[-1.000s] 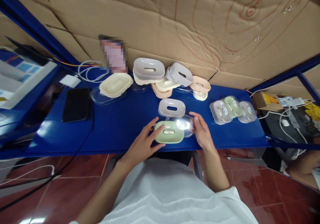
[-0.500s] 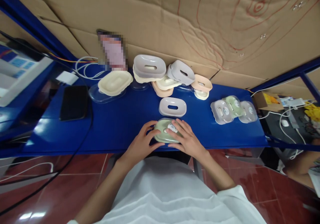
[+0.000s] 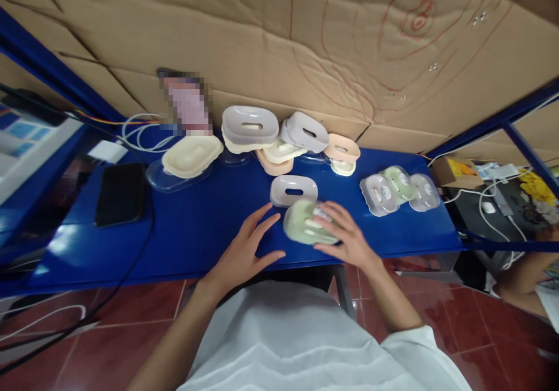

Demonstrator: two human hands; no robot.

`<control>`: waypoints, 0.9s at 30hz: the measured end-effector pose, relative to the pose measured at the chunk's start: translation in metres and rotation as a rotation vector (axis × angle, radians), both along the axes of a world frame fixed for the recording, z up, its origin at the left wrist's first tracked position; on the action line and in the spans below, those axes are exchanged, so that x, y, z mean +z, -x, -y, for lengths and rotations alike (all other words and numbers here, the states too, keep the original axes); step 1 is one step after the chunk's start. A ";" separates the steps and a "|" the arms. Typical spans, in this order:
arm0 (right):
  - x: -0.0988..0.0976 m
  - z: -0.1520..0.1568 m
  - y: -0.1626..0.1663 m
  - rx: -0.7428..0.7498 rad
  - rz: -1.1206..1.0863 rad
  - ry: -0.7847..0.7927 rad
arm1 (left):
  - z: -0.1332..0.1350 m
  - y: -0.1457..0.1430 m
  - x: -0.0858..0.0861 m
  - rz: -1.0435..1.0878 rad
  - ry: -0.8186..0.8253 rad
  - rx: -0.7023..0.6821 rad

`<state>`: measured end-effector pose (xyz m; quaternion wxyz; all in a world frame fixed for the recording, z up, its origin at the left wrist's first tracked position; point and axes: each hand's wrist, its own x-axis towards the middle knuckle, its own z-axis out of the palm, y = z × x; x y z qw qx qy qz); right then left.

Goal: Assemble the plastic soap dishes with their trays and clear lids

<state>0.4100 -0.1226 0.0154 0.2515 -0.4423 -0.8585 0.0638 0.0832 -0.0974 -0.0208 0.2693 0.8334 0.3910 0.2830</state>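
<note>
the blue bench (image 3: 196,228) runs the whole width, with cardboard (image 3: 262,35) lining the wall behind it. both forearms come up from the bottom over a white shirt (image 3: 301,338).

left hand (image 3: 244,254) lies flat-ish on the bench near its front edge, palm down, fingers spread apart and pointing up-right, holding nothing. its fingertips sit just beside the green soap dish but look clear of it.

right hand (image 3: 345,236) reaches in from the right, its grip closed over the right side of the green soap dish (image 3: 305,228), fingers on top, thumb toward the front edge. the dish looks tilted and a bit blurred, close to the front edge of the bench, just in front of a grey tray (image 3: 293,190) with a slot in it.

counting: one black phone (image 3: 120,193) lying at the left, one cream tray (image 3: 192,155) on a clear lid, a pile at the back (image 3: 279,137) of maybe six or seven grey, cream and peach pieces (hard to count, they overlap), and three covered dishes (image 3: 399,188) in a row at the right, two grey with a green one between.
</note>
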 end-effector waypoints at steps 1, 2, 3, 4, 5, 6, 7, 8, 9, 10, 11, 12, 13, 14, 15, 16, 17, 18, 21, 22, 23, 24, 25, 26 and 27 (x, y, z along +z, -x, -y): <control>0.006 -0.006 -0.021 -0.113 -0.031 -0.048 | -0.005 -0.002 0.001 -0.036 -0.053 0.014; 0.013 -0.016 -0.045 -0.251 -0.047 -0.101 | -0.011 -0.004 0.002 -0.080 -0.104 0.028; 0.018 -0.029 -0.070 -0.404 -0.042 -0.149 | -0.016 -0.007 0.001 -0.126 -0.149 0.040; 0.022 -0.047 -0.095 -0.544 -0.029 -0.181 | -0.021 -0.010 0.000 -0.170 -0.184 0.047; 0.025 -0.067 -0.119 -0.664 -0.009 -0.216 | -0.025 -0.013 -0.002 -0.208 -0.210 0.053; 0.026 -0.088 -0.139 -0.751 0.026 -0.229 | -0.028 -0.016 -0.003 -0.237 -0.232 0.057; 0.025 -0.110 -0.155 -0.792 0.085 -0.199 | -0.029 -0.018 -0.005 -0.257 -0.249 0.062; 0.023 -0.130 -0.167 -0.785 0.141 -0.152 | -0.029 -0.019 -0.006 -0.269 -0.262 0.071; 0.019 -0.148 -0.175 -0.758 0.175 -0.111 | -0.028 -0.019 -0.006 -0.273 -0.270 0.082; 0.015 -0.162 -0.180 -0.718 0.205 -0.071 | -0.026 -0.018 -0.005 -0.270 -0.276 0.096; 0.011 -0.173 -0.181 -0.676 0.224 -0.042 | -0.023 -0.015 -0.005 -0.261 -0.282 0.107; 0.007 -0.180 -0.182 -0.642 0.234 -0.017 | -0.020 -0.012 -0.004 -0.251 -0.288 0.117; 0.004 -0.184 -0.182 -0.621 0.244 0.010 | -0.017 -0.009 -0.004 -0.241 -0.294 0.125; 0.001 -0.186 -0.182 -0.615 0.250 0.045 | -0.014 -0.005 -0.004 -0.231 -0.300 0.133; -0.001 -0.185 -0.182 -0.623 0.255 0.088 | -0.011 -0.002 -0.005 -0.220 -0.303 0.142; -0.002 -0.184 -0.182 -0.638 0.262 0.131 | -0.009 0.001 -0.005 -0.208 -0.300 0.151; -0.001 -0.181 -0.182 -0.654 0.268 0.163 | -0.007 0.003 -0.006 -0.195 -0.291 0.159; 0.000 -0.179 -0.181 -0.667 0.276 0.180 | -0.005 0.004 -0.007 -0.179 -0.278 0.162; 0.006 -0.172 -0.166 -0.618 0.297 0.146 | -0.004 0.003 -0.008 -0.139 -0.238 0.130; 0.008 -0.172 -0.156 -0.568 0.300 0.121 | -0.004 0.002 -0.008 -0.133 -0.227 0.109; 0.009 -0.173 -0.146 -0.510 0.300 0.099 | -0.004 0.001 -0.007 -0.131 -0.218 0.087; 0.010 -0.174 -0.134 -0.451 0.298 0.083 | -0.005 0.000 -0.006 -0.134 -0.209 0.065; 0.011 -0.176 -0.123 -0.402 0.290 0.076 | -0.005 -0.001 -0.006 -0.137 -0.203 0.047; 0.011 -0.177 -0.113 -0.372 0.276 0.078 | -0.004 -0.002 -0.005 -0.142 -0.198 0.033; 0.011 -0.177 -0.104 -0.363 0.260 0.087 | -0.004 -0.003 -0.006 -0.145 -0.195 0.024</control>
